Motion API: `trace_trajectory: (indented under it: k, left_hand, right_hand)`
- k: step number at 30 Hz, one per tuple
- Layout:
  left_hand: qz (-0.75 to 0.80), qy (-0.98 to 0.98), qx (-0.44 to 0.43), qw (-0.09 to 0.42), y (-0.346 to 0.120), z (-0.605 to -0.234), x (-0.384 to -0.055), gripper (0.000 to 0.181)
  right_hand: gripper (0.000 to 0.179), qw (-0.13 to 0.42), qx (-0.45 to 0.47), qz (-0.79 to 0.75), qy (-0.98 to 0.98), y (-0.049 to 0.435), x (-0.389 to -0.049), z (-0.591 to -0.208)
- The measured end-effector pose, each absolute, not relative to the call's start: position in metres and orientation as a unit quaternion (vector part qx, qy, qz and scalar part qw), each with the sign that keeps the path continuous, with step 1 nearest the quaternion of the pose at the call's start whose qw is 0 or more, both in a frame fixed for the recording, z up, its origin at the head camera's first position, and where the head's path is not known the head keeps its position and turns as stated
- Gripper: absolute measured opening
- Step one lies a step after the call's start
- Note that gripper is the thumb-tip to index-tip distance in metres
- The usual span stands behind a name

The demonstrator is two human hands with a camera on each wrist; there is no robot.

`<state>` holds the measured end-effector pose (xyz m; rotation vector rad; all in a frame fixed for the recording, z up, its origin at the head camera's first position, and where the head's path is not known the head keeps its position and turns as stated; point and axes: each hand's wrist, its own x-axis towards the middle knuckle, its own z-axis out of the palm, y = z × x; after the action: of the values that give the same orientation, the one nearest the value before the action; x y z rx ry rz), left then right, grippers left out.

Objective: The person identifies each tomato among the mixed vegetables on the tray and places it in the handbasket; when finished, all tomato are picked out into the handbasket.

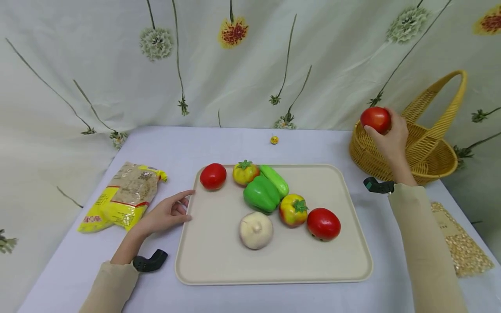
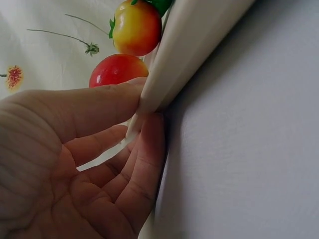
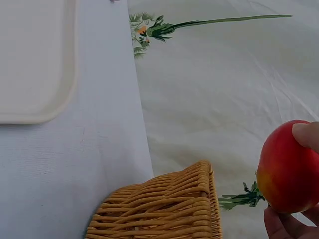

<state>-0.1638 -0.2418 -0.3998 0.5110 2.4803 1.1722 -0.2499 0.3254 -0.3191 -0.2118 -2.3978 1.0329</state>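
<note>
My right hand holds a red tomato above the left rim of a wicker basket. In the right wrist view the tomato shows a yellowish patch, with the thumb on one side and fingertips on the other. At the left edge of a beige tray, my left hand pinches the rim. The left wrist view shows its thumb on top of the tray rim and fingers against the outer side. On the tray lie a red tomato near that hand and another red tomato at the right.
The tray also bears yellow-red tomatoes, a green pepper, a cucumber and a garlic bulb. Yellow bags lie left of it, a bag of kernels at the right. A small golden object sits behind.
</note>
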Motion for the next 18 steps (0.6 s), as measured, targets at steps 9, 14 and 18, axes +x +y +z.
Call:
trace_trajectory:
  k: [9, 14, 18]
  left_hand:
    - [0.408, 0.878, 0.185, 0.166, -0.244, -0.396, -0.168, 0.068]
    - [0.409, 0.88, 0.173, 0.168, -0.248, -0.396, -0.167, 0.067]
    - [0.421, 0.872, 0.173, 0.182, -0.247, -0.4, -0.164, 0.068]
  right_hand:
    - [0.064, 0.245, -0.106, 0.379, -0.886, 0.338, -0.241, -0.318]
    - [0.068, 0.2, -0.131, 0.377, -0.895, 0.361, -0.224, -0.327]
    - [0.068, 0.186, -0.138, 0.359, -0.904, 0.381, -0.208, -0.332]
